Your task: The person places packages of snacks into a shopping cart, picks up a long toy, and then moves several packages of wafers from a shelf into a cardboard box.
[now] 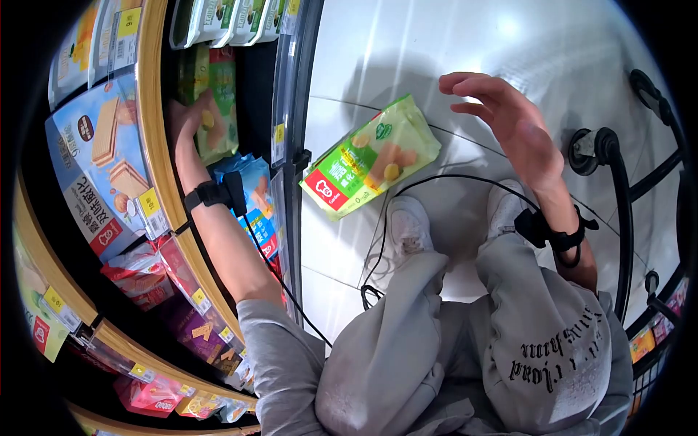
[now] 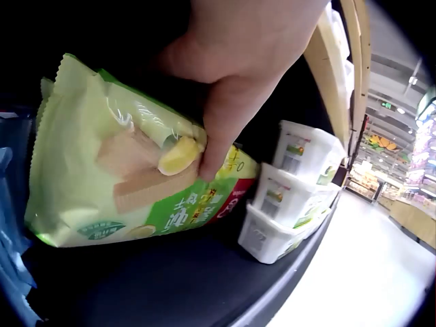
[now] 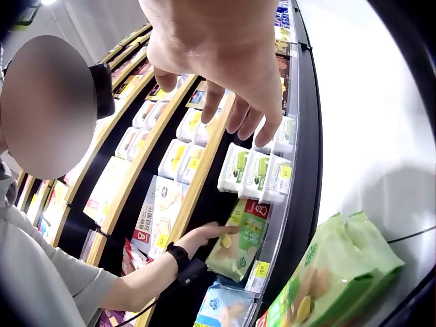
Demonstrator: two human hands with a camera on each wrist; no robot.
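Observation:
My left hand reaches into the low shelf and grips a green bag of wafers. In the left wrist view the thumb lies across the bag's printed front, while the other fingers are hidden behind it. The bag shows wafers and a lemon-like fruit. A similar green wafer bag lies on the floor between the shelf and my right hand. That hand hangs above the floor, fingers extended and loosely bent, holding nothing. In the right wrist view, two crimped pack ends show side by side on the floor.
Stacked white tubs stand beside the gripped bag, and a blue bag lies on its other side. A clear shelf edge strip borders the floor. A black cart frame stands at right. Cables run from both wrist straps.

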